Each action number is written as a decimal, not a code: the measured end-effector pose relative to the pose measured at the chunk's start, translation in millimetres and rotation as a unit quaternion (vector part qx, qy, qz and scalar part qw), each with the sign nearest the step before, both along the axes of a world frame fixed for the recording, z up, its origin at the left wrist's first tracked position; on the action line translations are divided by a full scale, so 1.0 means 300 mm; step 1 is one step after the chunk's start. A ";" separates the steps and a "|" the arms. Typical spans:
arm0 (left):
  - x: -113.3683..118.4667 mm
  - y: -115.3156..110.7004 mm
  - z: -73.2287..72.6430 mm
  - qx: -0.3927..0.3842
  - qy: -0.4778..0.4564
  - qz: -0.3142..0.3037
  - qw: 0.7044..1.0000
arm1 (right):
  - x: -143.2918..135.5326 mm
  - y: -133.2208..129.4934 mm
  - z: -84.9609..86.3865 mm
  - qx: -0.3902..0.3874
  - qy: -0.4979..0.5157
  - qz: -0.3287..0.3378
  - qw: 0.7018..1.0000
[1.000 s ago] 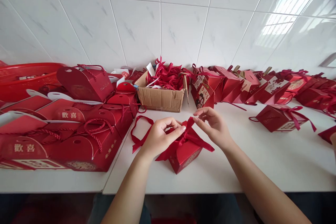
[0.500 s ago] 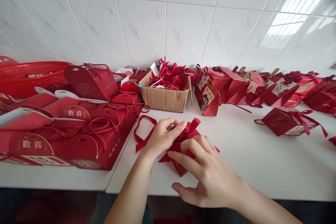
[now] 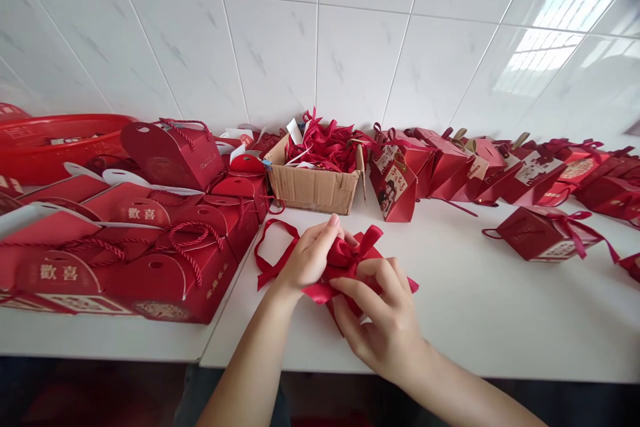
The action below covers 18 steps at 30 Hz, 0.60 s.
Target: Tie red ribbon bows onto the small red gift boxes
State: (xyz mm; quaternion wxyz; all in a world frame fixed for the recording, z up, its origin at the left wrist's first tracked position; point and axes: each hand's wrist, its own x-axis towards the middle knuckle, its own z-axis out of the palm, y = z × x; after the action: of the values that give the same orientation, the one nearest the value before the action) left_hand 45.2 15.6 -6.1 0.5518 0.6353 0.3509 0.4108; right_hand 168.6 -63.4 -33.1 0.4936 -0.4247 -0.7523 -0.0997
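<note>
A small red box (image 3: 371, 252) was set on the white table (image 3: 480, 320) near its front edge, partly covered by the two hands. Across its top a red satin bow (image 3: 341, 255) was seen, one loop raised toward the upper right, the other resting beside the left hand (image 3: 309, 259). That hand was placed along the left side of the bow with its thumb pointed upward; whether its fingers were clamped on anything could not be told, as they were partly hidden. By the right hand (image 3: 383, 310), reached in from the front, the left ribbon tail (image 3: 319, 293) was pinched between thumb and forefinger, while the end of another tail was shown past its knuckles. A loose ribbon (image 3: 270, 273) was laid in a bent loop on the table, just left of the left hand. Behind the hands, a cardboard carton (image 3: 313, 192) was filled with tangled red ribbons (image 3: 330, 147). To the left, red boxes with rope handles (image 3: 210, 287) were packed close together, a red plastic basin (image 3: 75, 121) being placed behind them. To the right, a bow-tied box (image 3: 533, 233) was left apart, and a row of red boxes (image 3: 445, 163) was lined up along the tiled wall (image 3: 360, 67).
</note>
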 end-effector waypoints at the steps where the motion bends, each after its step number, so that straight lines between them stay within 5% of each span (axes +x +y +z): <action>1: 0.000 -0.001 0.000 0.007 0.010 0.001 1.000 | 0.012 -0.005 0.002 0.003 -0.001 0.021 1.000; 18: -0.003 -0.014 -0.018 0.096 0.124 0.021 0.987 | 0.162 -0.058 -0.018 0.010 -0.037 0.080 0.996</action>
State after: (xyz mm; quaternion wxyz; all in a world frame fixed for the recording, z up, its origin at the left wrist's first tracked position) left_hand 44.4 11.4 -11.4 0.4318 0.7237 0.3894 0.3718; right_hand 217.3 -80.8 -38.4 0.4764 -0.3546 -0.8003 -0.0829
